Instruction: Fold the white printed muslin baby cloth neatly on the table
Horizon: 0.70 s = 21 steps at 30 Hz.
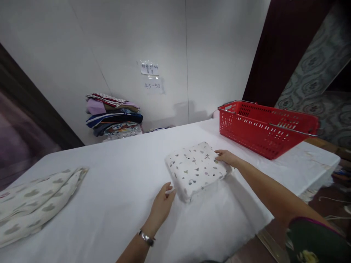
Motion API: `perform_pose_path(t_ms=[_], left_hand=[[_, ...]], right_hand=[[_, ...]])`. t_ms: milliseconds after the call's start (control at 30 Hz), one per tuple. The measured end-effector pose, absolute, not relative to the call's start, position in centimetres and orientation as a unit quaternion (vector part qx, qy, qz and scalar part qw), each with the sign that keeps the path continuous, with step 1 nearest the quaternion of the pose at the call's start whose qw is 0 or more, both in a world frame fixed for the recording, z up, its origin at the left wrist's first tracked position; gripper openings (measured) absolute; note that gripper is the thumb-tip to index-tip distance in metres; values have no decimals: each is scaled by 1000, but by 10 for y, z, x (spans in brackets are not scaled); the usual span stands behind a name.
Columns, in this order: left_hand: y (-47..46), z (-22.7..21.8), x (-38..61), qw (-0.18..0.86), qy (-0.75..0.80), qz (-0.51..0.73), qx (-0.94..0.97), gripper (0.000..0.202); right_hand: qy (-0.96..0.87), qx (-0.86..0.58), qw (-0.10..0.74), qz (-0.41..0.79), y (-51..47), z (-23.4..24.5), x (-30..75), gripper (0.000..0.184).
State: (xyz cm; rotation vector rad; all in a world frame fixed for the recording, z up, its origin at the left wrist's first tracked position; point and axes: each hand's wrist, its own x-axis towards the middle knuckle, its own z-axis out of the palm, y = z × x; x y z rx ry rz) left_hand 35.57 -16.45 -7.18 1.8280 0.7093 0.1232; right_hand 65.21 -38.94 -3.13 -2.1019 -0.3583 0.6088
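A folded white cloth [196, 168] with a small plant-like print lies flat on the white-covered table [115, 175]. My left hand [162, 204], a metal watch or bracelet on its wrist, is just off the cloth's near left side, fingers apart and holding nothing. At the opposite edge, my right hand [227, 157] touches the cloth with its fingers stretched out over the side. I see no grip on the fabric there. Another white cloth [35, 201] with grey-green shapes is spread at the far left of the table.
A red plastic basket [263, 135] with metal handles stands at the back right of the table. Beyond the back edge, a pile of folded fabrics [115, 115] rises against the wall. Paper notes [150, 68] are taped above it. Dark curtains hang at both sides.
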Motion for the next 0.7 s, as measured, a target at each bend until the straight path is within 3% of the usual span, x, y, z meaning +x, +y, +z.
perform_pose_path(t_ms=[200, 333, 433, 700], left_hand=[[-180, -61, 368, 480, 263, 87, 833, 60], [-194, -55, 376, 309, 127, 154, 930, 54], [-198, -59, 381, 198, 8, 131, 971, 51], [-193, -73, 381, 165, 20, 72, 983, 47]], right_hand=[[-183, -931, 294, 120, -395, -34, 670, 56], [-187, -938, 265, 122, -399, -45, 672, 60], [-186, -941, 254, 128, -401, -46, 670, 59], [-161, -952, 222, 136, -410, -42, 669, 58]])
